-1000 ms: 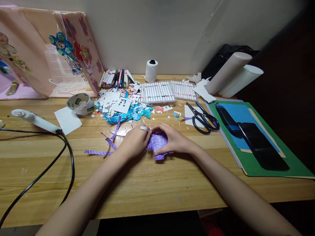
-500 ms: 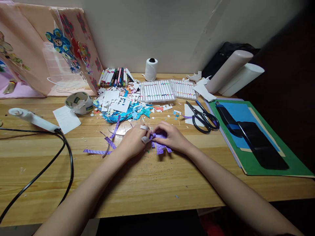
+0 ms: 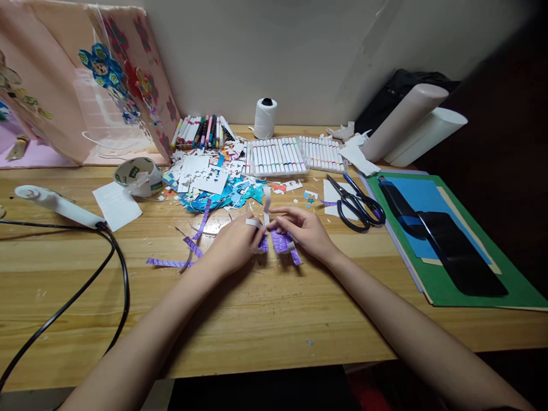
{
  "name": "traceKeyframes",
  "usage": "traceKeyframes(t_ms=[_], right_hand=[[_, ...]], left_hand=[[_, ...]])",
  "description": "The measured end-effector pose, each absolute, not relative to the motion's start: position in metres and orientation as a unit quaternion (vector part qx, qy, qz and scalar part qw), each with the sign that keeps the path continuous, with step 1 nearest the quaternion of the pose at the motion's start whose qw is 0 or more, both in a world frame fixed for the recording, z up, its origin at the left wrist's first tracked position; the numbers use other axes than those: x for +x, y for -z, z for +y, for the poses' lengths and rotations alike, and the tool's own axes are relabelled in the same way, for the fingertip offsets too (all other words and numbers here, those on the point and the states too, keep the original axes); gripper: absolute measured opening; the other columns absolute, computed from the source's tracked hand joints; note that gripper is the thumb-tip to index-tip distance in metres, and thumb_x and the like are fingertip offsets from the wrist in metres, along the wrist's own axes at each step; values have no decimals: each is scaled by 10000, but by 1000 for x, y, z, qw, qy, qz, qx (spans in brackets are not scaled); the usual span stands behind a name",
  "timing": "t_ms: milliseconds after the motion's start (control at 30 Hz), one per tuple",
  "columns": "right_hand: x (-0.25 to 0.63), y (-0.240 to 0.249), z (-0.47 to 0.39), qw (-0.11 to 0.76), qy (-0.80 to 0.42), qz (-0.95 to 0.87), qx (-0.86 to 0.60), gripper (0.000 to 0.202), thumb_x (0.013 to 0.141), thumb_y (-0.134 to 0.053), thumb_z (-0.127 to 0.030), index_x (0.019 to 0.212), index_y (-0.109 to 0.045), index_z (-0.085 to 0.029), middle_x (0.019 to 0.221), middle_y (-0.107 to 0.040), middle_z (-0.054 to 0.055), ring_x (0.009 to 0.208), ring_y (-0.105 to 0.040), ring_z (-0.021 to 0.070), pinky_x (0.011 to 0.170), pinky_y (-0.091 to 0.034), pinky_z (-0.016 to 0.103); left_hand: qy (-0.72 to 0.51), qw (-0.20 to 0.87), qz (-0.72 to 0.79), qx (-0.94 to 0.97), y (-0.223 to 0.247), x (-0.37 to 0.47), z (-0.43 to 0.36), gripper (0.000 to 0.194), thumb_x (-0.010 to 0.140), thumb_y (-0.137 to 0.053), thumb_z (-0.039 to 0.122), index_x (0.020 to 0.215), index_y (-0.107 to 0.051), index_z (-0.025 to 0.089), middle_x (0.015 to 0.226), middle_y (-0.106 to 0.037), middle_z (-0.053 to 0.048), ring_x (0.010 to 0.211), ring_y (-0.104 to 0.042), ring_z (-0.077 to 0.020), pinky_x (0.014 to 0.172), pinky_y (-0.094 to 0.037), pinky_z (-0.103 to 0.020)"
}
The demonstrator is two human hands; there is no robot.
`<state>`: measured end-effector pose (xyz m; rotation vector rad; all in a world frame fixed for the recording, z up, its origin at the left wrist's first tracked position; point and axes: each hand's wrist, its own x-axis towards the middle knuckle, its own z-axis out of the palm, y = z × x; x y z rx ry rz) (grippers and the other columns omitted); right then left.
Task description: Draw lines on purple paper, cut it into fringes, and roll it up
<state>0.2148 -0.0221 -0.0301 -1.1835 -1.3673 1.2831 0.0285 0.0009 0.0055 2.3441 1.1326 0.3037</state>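
My L hand (image 3: 237,242) is pinched on the purple paper (image 3: 281,242), mid-desk (image 3: 265,331). R hand (image 3: 309,233) is just beside it, fingers on the paper too; can't tell if they're gripping. White strip (image 3: 267,201) sticks up btwn hands. Purple scraps (image 3: 169,263) lie to the L, scissors (image 3: 353,202) R, markers (image 3: 277,157) beyond.

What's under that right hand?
Purple, wavy-lined paper sticks out from under the right hand, with the wooden tabletop below. Anything beneath the palm is covered, so I can't tell.
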Motion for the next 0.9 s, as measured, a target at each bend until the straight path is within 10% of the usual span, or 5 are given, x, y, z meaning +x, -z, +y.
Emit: traceKeyframes(t_ms=[533,900], right_hand=[[223,23,-22,400,-414,-673,-465,290,843,-398,-115,953,-658,-179,955,-676,69,916,-637,180,853,-508,375],[229,18,-23,340,-243,-797,-436,98,818,-611,-197,876,-690,-204,930,-591,60,924,-576,197,840,-478,372]], left_hand=[[-102,248,417,868,-3,25,4,137,898,-453,212,897,-588,190,935,-625,-67,799,-583,-186,695,-431,-309],[-112,269,406,866,-5,23,5,193,878,-469,170,954,-640,215,939,-616,-45,795,-580,-170,707,-430,-295]])
